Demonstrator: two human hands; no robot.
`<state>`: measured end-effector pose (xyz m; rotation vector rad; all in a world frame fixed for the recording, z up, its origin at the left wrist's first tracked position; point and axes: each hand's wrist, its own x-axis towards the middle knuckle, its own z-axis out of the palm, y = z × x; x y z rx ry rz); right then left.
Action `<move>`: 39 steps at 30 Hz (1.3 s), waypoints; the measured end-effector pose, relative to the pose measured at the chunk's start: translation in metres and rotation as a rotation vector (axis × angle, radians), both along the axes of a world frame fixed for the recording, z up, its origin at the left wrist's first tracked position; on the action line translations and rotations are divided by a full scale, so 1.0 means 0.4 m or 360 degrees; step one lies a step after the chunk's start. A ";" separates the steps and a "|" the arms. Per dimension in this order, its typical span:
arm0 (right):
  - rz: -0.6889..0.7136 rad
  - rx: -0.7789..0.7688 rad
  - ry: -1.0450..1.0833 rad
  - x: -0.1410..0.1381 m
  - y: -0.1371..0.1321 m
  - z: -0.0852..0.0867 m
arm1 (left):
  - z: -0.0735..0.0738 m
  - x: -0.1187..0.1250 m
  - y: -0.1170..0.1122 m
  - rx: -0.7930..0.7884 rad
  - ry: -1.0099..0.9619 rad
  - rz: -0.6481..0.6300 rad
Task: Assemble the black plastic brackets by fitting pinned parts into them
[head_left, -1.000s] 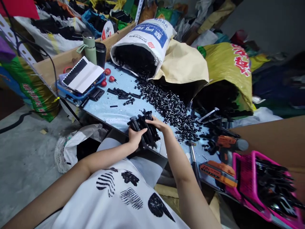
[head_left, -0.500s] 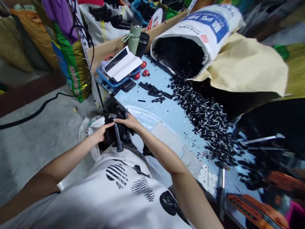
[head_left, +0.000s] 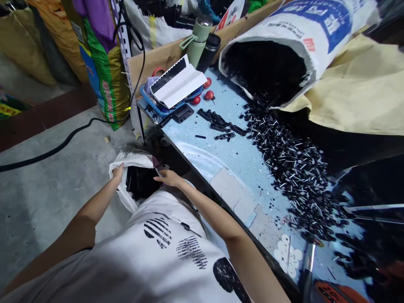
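Low beside the workbench stands a white woven sack [head_left: 136, 159] with its mouth open. Dark black parts [head_left: 141, 182] lie inside it, too shaded to tell apart. My left hand [head_left: 118, 173] is closed on the left edge of the sack's mouth. Across the opening, my right hand [head_left: 171, 178] pinches the right edge of the sack, its fingertips partly hidden.
The blue workbench [head_left: 189, 147] rises to my right. On it are a heap of small black parts with metal pins [head_left: 293, 168], a tipped white sack [head_left: 328, 25], a blue tray [head_left: 145, 96], a green flask [head_left: 200, 40] and a hammer [head_left: 309, 261]. A black cable [head_left: 72, 134] crosses the floor.
My hands were together on black parts over the sack. Those parts have left my hands, which have moved apart to opposite sides of the sack's mouth. The view has shifted.
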<state>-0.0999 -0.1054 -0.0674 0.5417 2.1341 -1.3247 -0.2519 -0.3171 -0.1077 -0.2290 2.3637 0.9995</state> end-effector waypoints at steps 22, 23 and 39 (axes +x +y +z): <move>-0.0449 -0.0027 0.0834 0.446 0.213 0.298 | 0.321 -0.004 1.014 -0.0029 0.1536 -0.2006; -0.0521 -0.0027 0.0826 0.473 0.236 0.299 | 0.319 -0.018 1.033 -0.0045 0.1530 -0.2028; -0.2521 0.0683 0.0714 0.491 1.240 0.350 | 0.258 0.474 0.772 0.0927 0.1674 -0.2706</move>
